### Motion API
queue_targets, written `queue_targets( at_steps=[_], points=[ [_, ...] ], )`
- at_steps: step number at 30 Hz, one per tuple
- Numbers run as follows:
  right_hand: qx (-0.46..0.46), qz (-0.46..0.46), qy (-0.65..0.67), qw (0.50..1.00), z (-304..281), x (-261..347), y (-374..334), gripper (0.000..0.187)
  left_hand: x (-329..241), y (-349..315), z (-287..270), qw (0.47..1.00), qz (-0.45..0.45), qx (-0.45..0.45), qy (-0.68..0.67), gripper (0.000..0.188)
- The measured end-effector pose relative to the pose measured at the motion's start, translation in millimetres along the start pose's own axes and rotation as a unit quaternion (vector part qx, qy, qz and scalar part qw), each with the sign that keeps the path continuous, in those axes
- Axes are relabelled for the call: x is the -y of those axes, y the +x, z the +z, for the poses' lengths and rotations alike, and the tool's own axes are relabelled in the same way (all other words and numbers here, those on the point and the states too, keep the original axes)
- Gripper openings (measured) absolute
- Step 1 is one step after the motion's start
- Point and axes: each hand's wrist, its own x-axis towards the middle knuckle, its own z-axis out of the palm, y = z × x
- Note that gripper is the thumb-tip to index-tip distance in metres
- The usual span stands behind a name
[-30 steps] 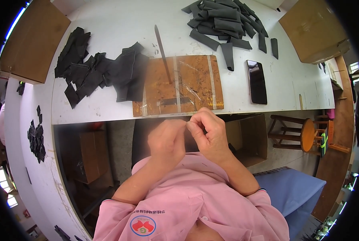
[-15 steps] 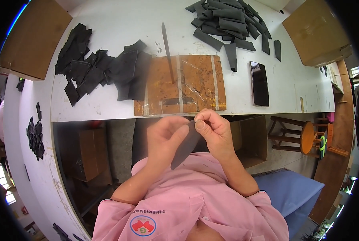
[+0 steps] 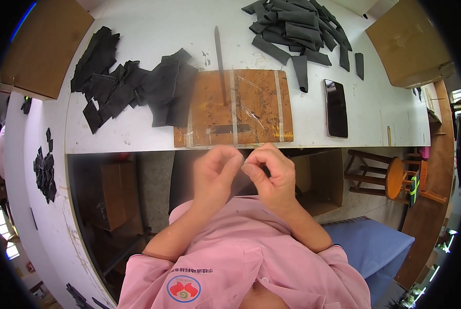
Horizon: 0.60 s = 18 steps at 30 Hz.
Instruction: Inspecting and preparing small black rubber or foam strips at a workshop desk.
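1. We see both hands raised close together in front of the chest, just below the near edge of the white table [image 3: 138, 139].
2. Our left hand [image 3: 217, 172] has its fingers curled inward, thumb and forefinger tips pressed together in a pinch.
3. Our right hand [image 3: 271, 172] is curled the same way, its fingertips meeting those of the left.
4. Whatever is pinched between the two hands is too small and too blurred to make out, so we cannot tell which way it points or how its long axis lies.
5. The nearest thing on the table is a brown cutting board [image 3: 251, 108], lying flat at the near edge with strips of clear tape across it.
6. A long thin grey blade [image 3: 220, 62] rests on the board, its long axis running away from us, tip toward the far side.
7. A loose pile of black fabric pieces [image 3: 132, 85] lies left of the board, touching it.
8. A second heap of black strips [image 3: 297, 26] lies at the far right.
9. A dark phone [image 3: 336, 108] lies flat right of the board, long axis pointing away from us.
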Motion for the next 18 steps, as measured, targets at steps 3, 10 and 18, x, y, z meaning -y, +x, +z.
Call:
queue_targets(
  at_steps=[3,10,18],
  points=[
    [-0.003,0.021,-0.004,1.000,1,-7,5,0.011,6,-3,3,0.979,0.124,-0.042,0.159,0.007],
    [-0.030,-0.037,-0.041,0.998,6,-2,0,0.009,9,-2,5,0.981,0.114,-0.028,0.153,0.007],
    [0.006,0.146,0.171,0.974,2,-20,-3,0.010,3,-7,7,0.998,-0.022,-0.033,-0.052,0.004]
  ],
)
